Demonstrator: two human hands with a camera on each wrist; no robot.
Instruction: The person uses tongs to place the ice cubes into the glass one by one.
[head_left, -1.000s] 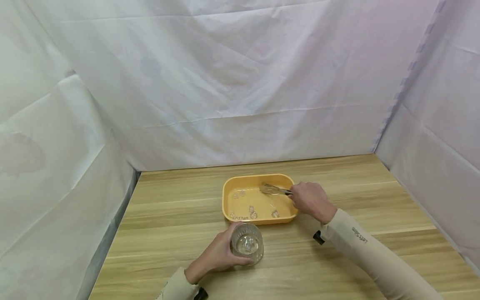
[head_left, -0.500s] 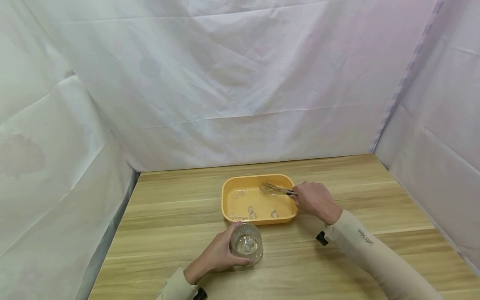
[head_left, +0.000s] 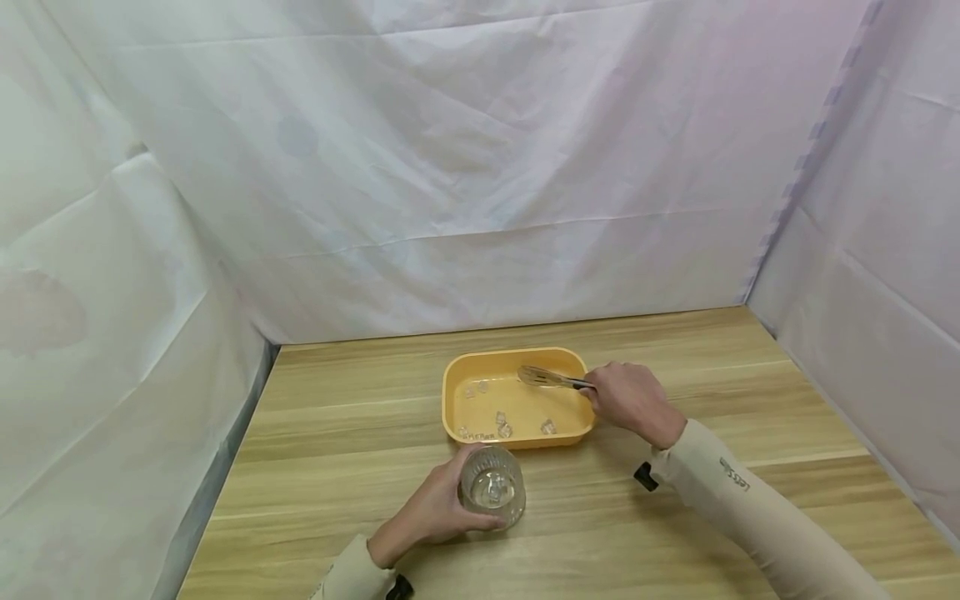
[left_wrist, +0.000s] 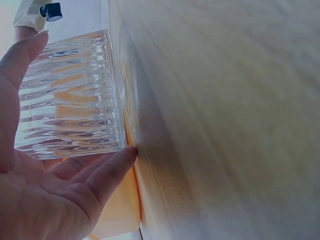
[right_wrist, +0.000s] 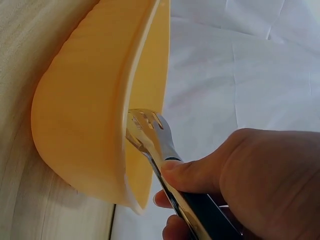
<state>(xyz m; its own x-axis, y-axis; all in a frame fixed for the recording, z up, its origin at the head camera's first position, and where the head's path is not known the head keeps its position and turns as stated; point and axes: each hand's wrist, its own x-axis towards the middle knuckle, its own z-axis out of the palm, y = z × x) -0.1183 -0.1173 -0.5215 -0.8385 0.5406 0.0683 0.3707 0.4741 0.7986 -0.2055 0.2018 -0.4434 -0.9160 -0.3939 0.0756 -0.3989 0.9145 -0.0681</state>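
With thumb and fingers round its sides, my left hand grips a ribbed clear glass on the table, just in front of a yellow tub. A few clear cubes lie in the glass. My right hand, at the tub's right rim, holds metal tongs with slotted heads and dark grips. Their heads reach over the rim into the back right of the tub; whether they hold a cube is hidden. Several clear ice-like cubes lie along the tub's front and left. Ribbed glass also fills the left wrist view.
The wooden table carries the tub and glass. White cloth hangs behind the table and along both sides. Dark clips or straps show at both wrists.
My right hand has shifted slightly to the right, and the tongs' heads look narrower from above. My left hand and the glass have stayed in place.
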